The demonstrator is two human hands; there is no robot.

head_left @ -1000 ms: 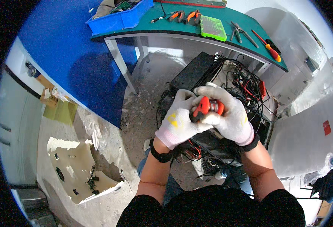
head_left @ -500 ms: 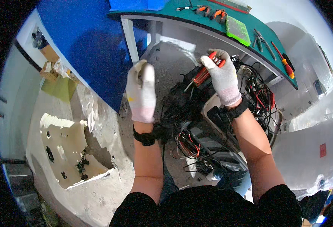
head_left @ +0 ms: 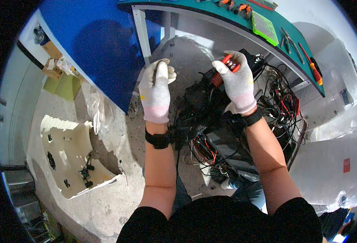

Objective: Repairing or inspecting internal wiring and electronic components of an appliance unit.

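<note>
Red tool (head_left: 232,63) at upper centre-right of frame, held in right hand (head_left: 238,83). Red ring-like end shows above the fist, darker red handle shows at lower left of it; the rest is hidden by the glove. Right grip: fingers wrapped round it, thumb pressed along the near side. Right forearm comes up from lower right, wrist roughly straight, leaning a bit left.

Left hand (head_left: 156,89) is well apart from the tool, upper centre-left; forearm near vertical, fingers curled, thumb up. Dark strip between thumb and fingers; can't tell if it's a held thing or shadow, so grip there can't be told. Both hands in pale gloves with pink cuffs; yellow mark (head_left: 142,97) on left glove, too small to read. Black wristbands (head_left: 158,139) on both wrists.

Below and right of right hand: tangle of cables (head_left: 282,95). Upper right: green tabletop (head_left: 279,22) with orange-handled pliers (head_left: 243,10), bright green case (head_left: 264,28), red-and-yellow screwdriver (head_left: 316,75). Right edge: red label (head_left: 346,165) on plastic-wrapped object (head_left: 324,166), print not legible. Lower left: cream shell (head_left: 73,146) on floor.
</note>
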